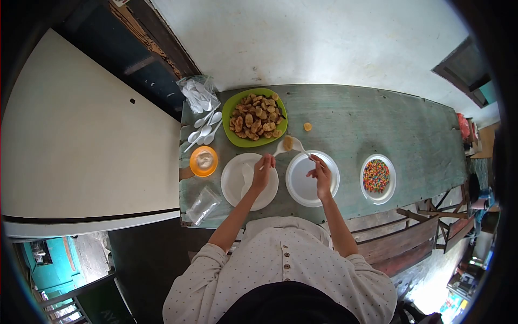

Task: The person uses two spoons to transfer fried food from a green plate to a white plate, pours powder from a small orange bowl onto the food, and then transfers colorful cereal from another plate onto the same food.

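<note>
My left hand (261, 174) is closed on a white plastic spoon (279, 149) above the right side of a white plate (232, 186). Another white spoon (246, 175) lies on that plate. Over a second white plate (303, 189), my right hand (320, 175) pinches a second plastic spoon (300, 147). The bowls of both held spoons meet around a brown, fried-looking slice (288, 142), just below a green plate (229, 135) heaped with similar browned pieces (256, 116). A single loose slice (307, 127) lies on the table to the right of the green plate.
On the green table (345, 121) stand an orange cup (195, 168) of pale cream and a white bowl (393, 186) of small coloured candies. Several spoons (204, 132), a bag of spoons (198, 96) and a clear plastic bag (204, 205) lie left. A wooden bench (399, 243) is lower right.
</note>
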`<state>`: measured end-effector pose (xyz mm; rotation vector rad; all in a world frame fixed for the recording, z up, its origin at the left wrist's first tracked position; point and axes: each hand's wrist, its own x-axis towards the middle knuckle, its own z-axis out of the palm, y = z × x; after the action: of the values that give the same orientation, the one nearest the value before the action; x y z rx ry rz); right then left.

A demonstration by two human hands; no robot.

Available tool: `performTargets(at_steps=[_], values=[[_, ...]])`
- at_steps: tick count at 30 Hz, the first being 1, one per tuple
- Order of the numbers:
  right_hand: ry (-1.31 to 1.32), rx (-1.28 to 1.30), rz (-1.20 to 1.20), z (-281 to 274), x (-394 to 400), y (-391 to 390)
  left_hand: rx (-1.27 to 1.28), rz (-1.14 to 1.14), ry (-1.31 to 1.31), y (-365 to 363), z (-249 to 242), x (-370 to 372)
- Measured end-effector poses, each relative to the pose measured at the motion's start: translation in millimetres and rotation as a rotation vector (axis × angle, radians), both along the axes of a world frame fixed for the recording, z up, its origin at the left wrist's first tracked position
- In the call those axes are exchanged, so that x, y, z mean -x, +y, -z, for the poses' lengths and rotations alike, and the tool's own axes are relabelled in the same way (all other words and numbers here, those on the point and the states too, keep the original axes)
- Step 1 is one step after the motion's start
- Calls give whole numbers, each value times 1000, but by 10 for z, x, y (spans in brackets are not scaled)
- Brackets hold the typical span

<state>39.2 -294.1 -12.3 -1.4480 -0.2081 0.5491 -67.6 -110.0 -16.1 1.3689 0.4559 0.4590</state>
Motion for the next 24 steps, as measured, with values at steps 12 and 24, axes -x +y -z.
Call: performTargets(at_steps=[12, 24], values=[[45, 172, 197, 208, 372, -1157, -287, 292, 141, -678, 77, 146], [-133, 281, 209, 216, 358, -1147, -345, 261, 202, -698, 183, 155]])
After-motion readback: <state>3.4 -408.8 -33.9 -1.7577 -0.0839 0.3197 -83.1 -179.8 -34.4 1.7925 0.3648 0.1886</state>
